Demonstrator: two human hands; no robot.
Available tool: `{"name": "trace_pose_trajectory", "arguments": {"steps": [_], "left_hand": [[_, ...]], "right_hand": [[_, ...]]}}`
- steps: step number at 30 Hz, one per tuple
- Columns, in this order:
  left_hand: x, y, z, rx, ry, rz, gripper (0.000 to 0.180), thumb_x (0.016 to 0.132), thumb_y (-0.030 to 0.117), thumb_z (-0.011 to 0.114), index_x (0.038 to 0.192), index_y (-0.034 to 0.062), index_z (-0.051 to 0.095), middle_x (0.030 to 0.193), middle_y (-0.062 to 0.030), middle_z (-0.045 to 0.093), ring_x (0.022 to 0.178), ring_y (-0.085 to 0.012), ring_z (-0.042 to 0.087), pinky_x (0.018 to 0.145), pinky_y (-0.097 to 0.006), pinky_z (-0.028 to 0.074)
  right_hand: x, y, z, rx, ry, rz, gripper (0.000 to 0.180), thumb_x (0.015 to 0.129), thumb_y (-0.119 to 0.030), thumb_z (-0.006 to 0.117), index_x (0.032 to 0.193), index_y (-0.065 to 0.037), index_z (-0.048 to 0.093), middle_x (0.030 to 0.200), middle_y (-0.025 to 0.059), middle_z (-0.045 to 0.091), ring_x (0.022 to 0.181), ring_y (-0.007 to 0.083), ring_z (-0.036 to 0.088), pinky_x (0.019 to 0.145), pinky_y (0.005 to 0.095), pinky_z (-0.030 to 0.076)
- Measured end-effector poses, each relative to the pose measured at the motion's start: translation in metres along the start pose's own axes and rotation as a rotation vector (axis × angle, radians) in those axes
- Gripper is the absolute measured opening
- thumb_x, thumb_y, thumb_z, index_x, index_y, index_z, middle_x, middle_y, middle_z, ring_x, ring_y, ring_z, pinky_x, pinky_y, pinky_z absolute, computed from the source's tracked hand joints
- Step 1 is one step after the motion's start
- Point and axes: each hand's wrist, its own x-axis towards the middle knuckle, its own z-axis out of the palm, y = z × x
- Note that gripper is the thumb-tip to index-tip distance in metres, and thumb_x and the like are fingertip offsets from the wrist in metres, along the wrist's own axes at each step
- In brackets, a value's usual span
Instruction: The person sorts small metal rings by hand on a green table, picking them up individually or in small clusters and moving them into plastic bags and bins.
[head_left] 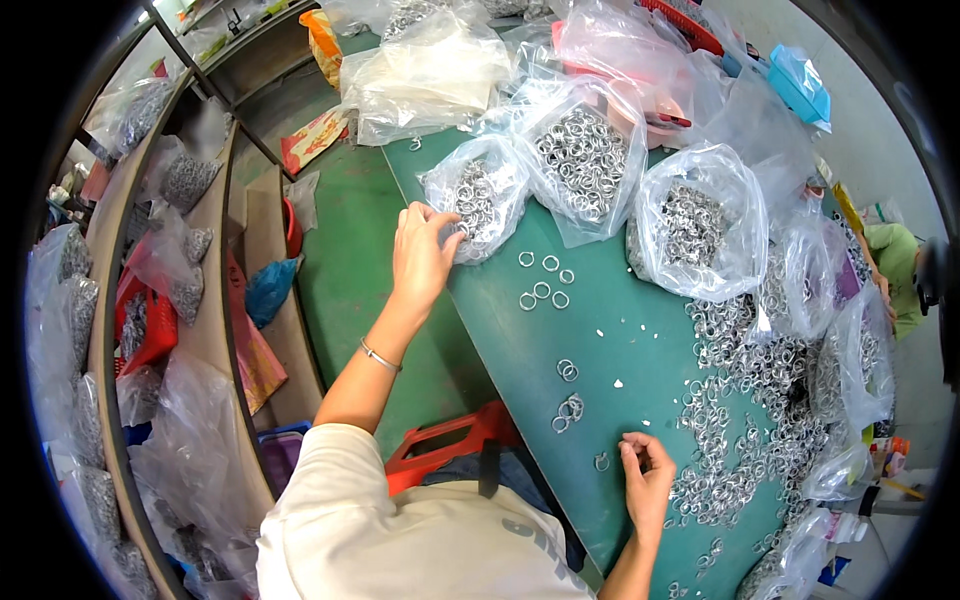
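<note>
My left hand (425,250) reaches to the near rim of a clear plastic bag (507,165) at the table's left edge. Its thumb and fingers stand apart, and I see nothing between them. Metal rings (473,198) fill the bottom of that bag. Low over the green table, my right hand (648,480) has its fingers curled and drawn together; whatever may be in them is too small to make out. Beside it lies a single ring (601,461), with a large loose heap of metal rings (715,450) on its other side.
Two more open bags of rings (583,150) (695,225) stand farther back. Loose rings (542,290) lie in small groups mid-table. A red stool (450,445) is under me. Shelves (215,290) with bagged parts line the left. Another person's green sleeve (893,280) shows at right.
</note>
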Motion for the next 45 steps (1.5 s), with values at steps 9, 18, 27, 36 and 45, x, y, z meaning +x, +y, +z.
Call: {"name": "trace_pose_trajectory", "arguments": {"steps": [9, 18, 27, 36, 45], "left_hand": [[-0.006, 0.032, -0.016, -0.252, 0.159, 0.169, 0.016, 0.072, -0.005, 0.068, 0.086, 0.0015, 0.064, 0.09, -0.0107, 0.062, 0.085, -0.0249, 0.059, 0.073, -0.032, 0.046], [-0.103, 0.134, -0.001, -0.85, -0.57, 0.233, 0.019, 0.071, -0.008, 0.07, 0.087, 0.0006, 0.066, 0.088, -0.0103, 0.066, 0.08, -0.0227, 0.064, 0.071, -0.031, 0.051], [-0.133, 0.16, 0.008, -0.983, -0.684, 0.323, 0.015, 0.072, -0.002, 0.073, 0.085, 0.0018, 0.065, 0.081, -0.0083, 0.064, 0.075, -0.0237, 0.062, 0.065, -0.032, 0.049], [-0.13, 0.158, 0.004, -0.91, -0.989, 0.208, 0.016, 0.079, 0.004, 0.071, 0.094, 0.0018, 0.068, 0.089, -0.0092, 0.067, 0.079, -0.0211, 0.064, 0.07, -0.032, 0.05], [-0.125, 0.163, 0.01, -0.966, -0.969, 0.219, 0.012, 0.078, 0.002, 0.07, 0.091, 0.0003, 0.07, 0.088, -0.0106, 0.068, 0.08, -0.0221, 0.064, 0.071, -0.031, 0.051]], "right_hand": [[-0.006, -0.003, 0.001, -0.009, 0.075, -0.031, 0.01, 0.081, 0.0, 0.064, 0.092, 0.001, 0.065, 0.073, 0.0037, 0.058, 0.061, 0.0083, 0.048, 0.054, 0.0223, 0.038], [-0.02, -0.031, 0.004, 0.024, 0.132, -0.135, 0.019, 0.08, 0.004, 0.064, 0.099, 0.0, 0.062, 0.086, 0.0091, 0.064, 0.073, 0.0171, 0.057, 0.065, 0.0275, 0.044], [-0.019, -0.034, 0.004, 0.082, 0.226, -0.266, 0.01, 0.08, 0.005, 0.064, 0.09, 0.002, 0.064, 0.088, 0.0117, 0.065, 0.077, 0.02, 0.062, 0.065, 0.0272, 0.047], [-0.02, -0.026, 0.002, 0.111, 0.21, -0.234, 0.008, 0.08, 0.005, 0.063, 0.088, 0.003, 0.063, 0.084, 0.0108, 0.065, 0.073, 0.0172, 0.059, 0.064, 0.0261, 0.046], [-0.018, -0.019, 0.002, 0.191, 0.242, -0.19, 0.011, 0.081, 0.003, 0.065, 0.092, 0.001, 0.065, 0.083, 0.0086, 0.064, 0.072, 0.0146, 0.058, 0.064, 0.025, 0.045]]}}
